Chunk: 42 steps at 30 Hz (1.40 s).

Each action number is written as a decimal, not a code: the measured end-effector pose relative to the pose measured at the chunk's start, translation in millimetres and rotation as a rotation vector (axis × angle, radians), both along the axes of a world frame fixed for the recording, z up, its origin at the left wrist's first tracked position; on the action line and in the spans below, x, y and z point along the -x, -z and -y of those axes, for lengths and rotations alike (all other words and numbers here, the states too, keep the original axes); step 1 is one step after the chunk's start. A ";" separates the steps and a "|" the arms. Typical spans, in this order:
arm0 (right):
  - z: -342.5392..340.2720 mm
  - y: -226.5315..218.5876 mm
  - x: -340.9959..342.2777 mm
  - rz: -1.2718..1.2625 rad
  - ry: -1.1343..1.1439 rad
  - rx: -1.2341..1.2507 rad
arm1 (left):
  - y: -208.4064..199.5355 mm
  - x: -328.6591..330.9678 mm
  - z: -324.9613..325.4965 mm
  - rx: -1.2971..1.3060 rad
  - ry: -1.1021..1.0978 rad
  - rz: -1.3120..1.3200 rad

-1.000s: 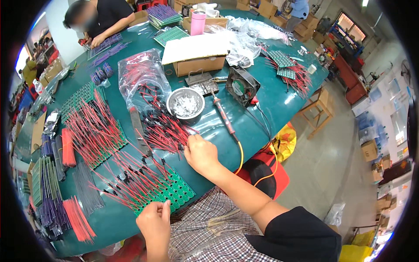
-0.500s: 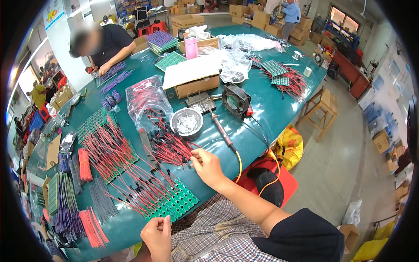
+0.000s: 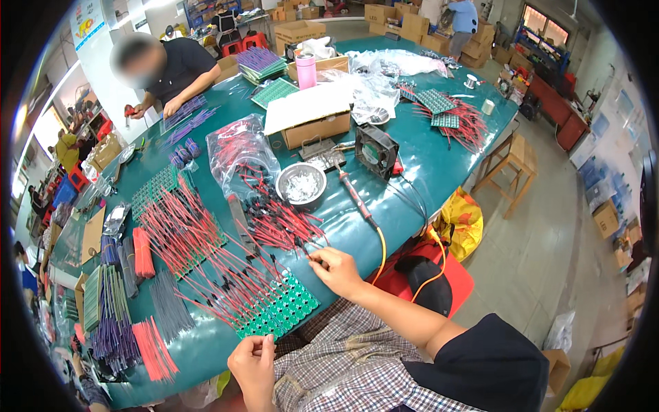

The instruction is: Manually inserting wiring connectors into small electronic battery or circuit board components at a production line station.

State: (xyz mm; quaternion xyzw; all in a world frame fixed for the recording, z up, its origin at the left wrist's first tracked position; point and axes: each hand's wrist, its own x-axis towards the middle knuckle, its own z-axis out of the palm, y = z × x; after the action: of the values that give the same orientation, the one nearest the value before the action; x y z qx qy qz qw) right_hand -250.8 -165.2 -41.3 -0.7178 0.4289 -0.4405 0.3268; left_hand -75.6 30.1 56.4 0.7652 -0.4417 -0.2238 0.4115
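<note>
My left hand is closed, thumb and fingertips together at the front edge of a green circuit board panel with rows of round boards. Red wires with black ends run over the panel's left part. My right hand is just beyond the panel's right side, thumb and finger pinched at the near end of a red wire with a dark tip. Its fingers partly hide the wire. Past it spreads a loose pile of red and black wires, some inside a clear plastic bag.
A soldering iron with a yellow cord lies right of a metal bowl. Behind them stand a small fan and a cardboard box. More wired panels and wire bundles lie left. A co-worker sits across the table.
The view has shifted slightly, so the table appears moved right and down. My hands stay in nearly the same places by the panel and wires. The co-worker's hand with the red tool has moved left.
</note>
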 end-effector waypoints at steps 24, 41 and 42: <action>32.1 -41.5 48.1 0.544 0.145 -0.068 | 9.2 -6.7 -47.7 0.116 -0.041 0.157; 203.1 -190.3 179.1 1.257 0.024 0.020 | 26.5 -13.8 -74.7 0.078 -0.171 0.237; 173.7 -202.3 155.5 1.234 0.122 -0.025 | 28.4 -15.3 -73.6 0.088 -0.172 0.218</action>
State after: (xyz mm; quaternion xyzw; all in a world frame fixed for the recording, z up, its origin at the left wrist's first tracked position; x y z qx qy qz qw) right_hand -406.3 -338.9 161.0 -0.3011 0.2062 -0.7871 0.4972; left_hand -60.2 103.7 28.0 0.8011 -0.4262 -0.0837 0.4118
